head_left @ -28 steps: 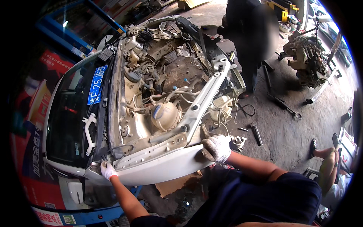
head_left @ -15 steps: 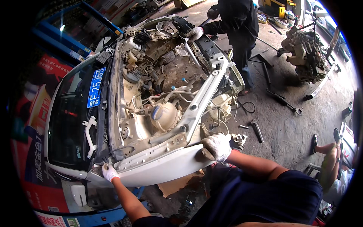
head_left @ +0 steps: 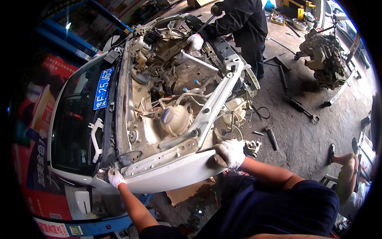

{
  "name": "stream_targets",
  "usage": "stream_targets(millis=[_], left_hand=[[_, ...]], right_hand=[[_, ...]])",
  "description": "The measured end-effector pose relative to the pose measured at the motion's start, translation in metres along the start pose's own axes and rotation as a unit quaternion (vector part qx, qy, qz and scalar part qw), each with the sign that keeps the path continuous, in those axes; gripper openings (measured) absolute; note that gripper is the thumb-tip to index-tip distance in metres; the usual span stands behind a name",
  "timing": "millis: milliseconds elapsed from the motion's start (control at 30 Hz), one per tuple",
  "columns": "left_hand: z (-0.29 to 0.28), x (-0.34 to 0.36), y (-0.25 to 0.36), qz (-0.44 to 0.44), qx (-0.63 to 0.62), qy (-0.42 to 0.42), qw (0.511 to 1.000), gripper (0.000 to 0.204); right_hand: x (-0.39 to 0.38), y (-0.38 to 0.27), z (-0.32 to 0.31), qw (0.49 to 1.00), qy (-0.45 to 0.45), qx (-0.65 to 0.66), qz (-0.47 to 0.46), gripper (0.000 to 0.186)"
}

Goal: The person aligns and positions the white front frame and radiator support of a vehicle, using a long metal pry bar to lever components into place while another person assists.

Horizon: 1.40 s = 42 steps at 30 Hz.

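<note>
A long white car fender [head_left: 171,175] lies along the near side of a stripped engine bay, with my gloved hands at its two ends. My left hand [head_left: 115,178] is closed on its windshield end, beside the corner of the glass. At the front end my right hand [head_left: 230,154] wraps its fingers over the edge, close to the headlight area. The fender sits next to the perforated inner rail [head_left: 159,161]. Just beyond it are a cream coolant tank [head_left: 174,119] and a white front crossmember [head_left: 217,99]. The undersides of my fingers are hidden.
Across the bay a co-worker in dark clothes [head_left: 248,28] leans in, a gloved hand [head_left: 195,42] by a silver bar [head_left: 201,62]. An engine [head_left: 322,59] hangs at the right. A hammer [head_left: 271,137] lies on the floor. A seated person's legs [head_left: 350,167] show at far right.
The co-worker leans further over the bay, the gloved hand shifted left and the silver bar now lying flatter. My view has shifted slightly; my hands keep their places on the fender.
</note>
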<state>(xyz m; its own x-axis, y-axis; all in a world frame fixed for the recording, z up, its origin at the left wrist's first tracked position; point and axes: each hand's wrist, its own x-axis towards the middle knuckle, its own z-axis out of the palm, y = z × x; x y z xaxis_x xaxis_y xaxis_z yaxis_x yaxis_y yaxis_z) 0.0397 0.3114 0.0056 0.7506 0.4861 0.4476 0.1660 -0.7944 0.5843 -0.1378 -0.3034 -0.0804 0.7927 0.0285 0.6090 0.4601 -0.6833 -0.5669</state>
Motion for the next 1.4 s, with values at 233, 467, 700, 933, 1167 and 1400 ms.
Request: stream_targets(millis=[233,467,700,933,1167,1400], left_hand=[[0.001,-0.002,0.002,-0.007,-0.008,0.003,1.000,0.021],[0.002,0.001,-0.005,-0.010,-0.037,0.012,0.999,0.020],[0.004,-0.003,-0.001,-0.008,-0.052,0.009,0.999,0.016],[0.002,0.002,0.003,-0.016,-0.016,-0.045,0.999,0.016],[-0.001,-0.002,0.008,-0.001,-0.024,-0.033,0.999,0.015],[-0.001,-0.001,0.004,0.000,-0.003,-0.029,1.000,0.016]], right_hand=[[0.000,0.002,0.003,1.000,0.005,0.009,-0.001,0.030],[0.005,-0.001,0.000,0.999,0.030,0.004,-0.016,0.026],[0.005,-0.001,-0.001,1.000,0.024,0.002,-0.014,0.025],[0.004,-0.001,-0.001,1.000,0.007,-0.003,0.002,0.027],[0.004,-0.003,-0.004,1.000,0.012,-0.003,-0.001,0.024],[0.003,-0.001,-0.004,1.000,0.022,0.012,-0.009,0.022]])
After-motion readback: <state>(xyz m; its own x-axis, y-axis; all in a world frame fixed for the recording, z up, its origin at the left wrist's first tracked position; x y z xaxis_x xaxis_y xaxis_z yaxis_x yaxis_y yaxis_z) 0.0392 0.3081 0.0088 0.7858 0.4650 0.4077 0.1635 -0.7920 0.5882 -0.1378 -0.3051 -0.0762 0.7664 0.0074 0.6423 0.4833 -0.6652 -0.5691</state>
